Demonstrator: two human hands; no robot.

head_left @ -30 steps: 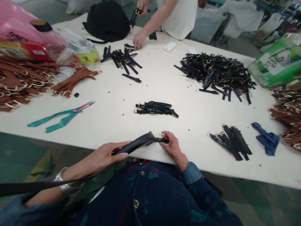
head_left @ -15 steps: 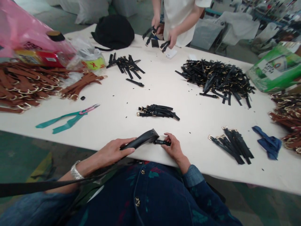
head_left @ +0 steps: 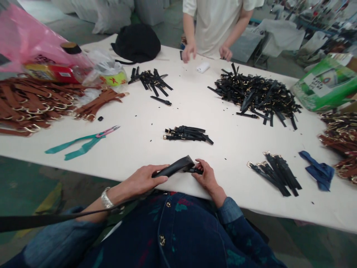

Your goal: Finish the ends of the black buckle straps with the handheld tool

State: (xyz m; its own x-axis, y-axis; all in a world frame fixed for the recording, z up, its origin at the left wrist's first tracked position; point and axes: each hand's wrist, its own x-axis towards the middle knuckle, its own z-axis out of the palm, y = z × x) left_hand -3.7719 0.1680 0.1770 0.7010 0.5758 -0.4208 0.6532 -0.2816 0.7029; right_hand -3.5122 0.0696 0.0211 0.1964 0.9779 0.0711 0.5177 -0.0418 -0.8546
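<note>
My left hand (head_left: 146, 178) is wrapped round a wide black strap (head_left: 176, 167) at the table's front edge. My right hand (head_left: 206, 178) pinches a short black strap (head_left: 196, 171), whose left end meets the tip of the wide one. Just beyond my hands lies a small bundle of black buckled straps (head_left: 189, 134). To the right, several more buckled straps (head_left: 279, 173) are fanned out. Teal-handled snips (head_left: 83, 143) rest on the left.
A large pile of black straps (head_left: 253, 93) and a smaller pile (head_left: 152, 80) lie farther back. Brown straps (head_left: 33, 100) fill the left side. A blue cloth (head_left: 319, 170) is at the right. A person (head_left: 217, 26) stands across the table (head_left: 125, 115).
My left hand and the wide strap have moved right, closer to my right hand. Across the table, the person's hands no longer hold up straps, and some straps stick up from the large pile.
</note>
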